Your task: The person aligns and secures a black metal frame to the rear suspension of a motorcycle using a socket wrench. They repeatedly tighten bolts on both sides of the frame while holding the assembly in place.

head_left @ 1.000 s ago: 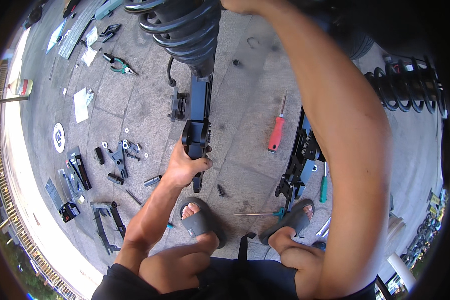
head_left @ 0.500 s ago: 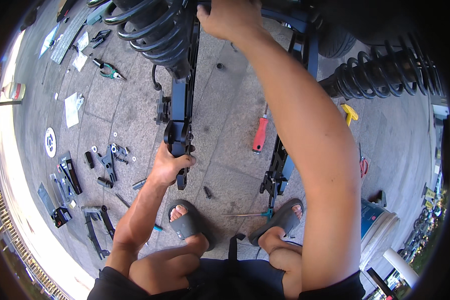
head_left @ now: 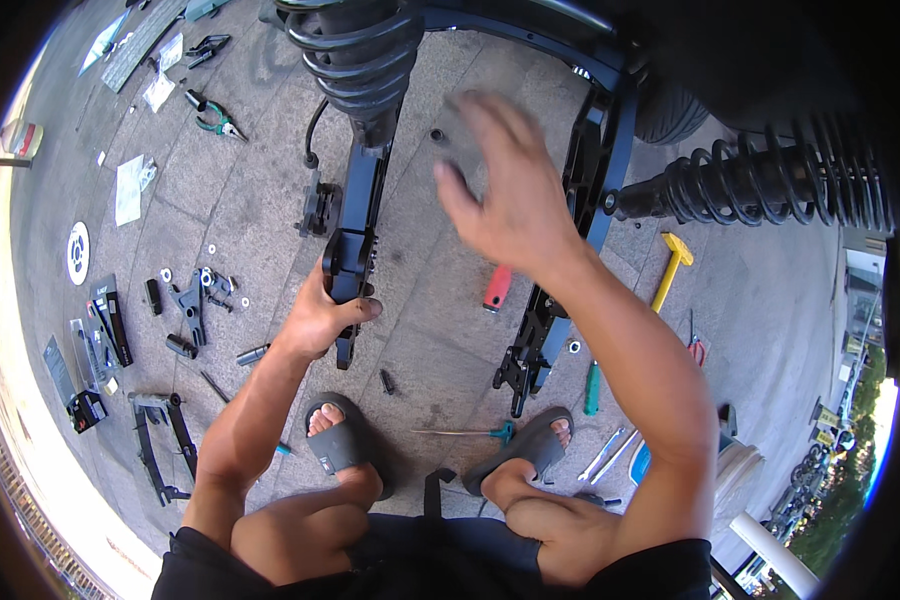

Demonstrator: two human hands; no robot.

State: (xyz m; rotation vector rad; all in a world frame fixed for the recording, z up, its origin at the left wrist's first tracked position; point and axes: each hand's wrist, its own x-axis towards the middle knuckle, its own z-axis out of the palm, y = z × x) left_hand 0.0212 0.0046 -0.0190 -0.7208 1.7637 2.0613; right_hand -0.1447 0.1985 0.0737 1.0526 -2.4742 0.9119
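My left hand [head_left: 320,320] is wrapped round the near end of a long black metal suspension arm [head_left: 360,195], its thumb lying across the side. The arm runs away from me to the foot of a black coil-spring shock absorber [head_left: 355,65]. Between this arm and a second black arm [head_left: 545,335] on the right, my right hand [head_left: 515,200] hangs in the air with thumb and fingers apart, slightly blurred. It holds nothing. Under its wrist lies a red screwdriver handle [head_left: 497,288], partly covered by the hand.
Another coil-spring shock absorber [head_left: 745,185] slants off to the right, below a tyre [head_left: 675,105]. A yellow hammer [head_left: 675,255], wrenches [head_left: 605,455] and a T-handle tool [head_left: 500,432] lie on the paving. Left are green-handled pliers [head_left: 218,122], loose brackets [head_left: 192,315] and a black fork-shaped part [head_left: 180,435].
My right hand has come away from the top of the frame beside the shock absorber, back toward me, and its fingers have spread. The left hand keeps its hold. The view has shifted.
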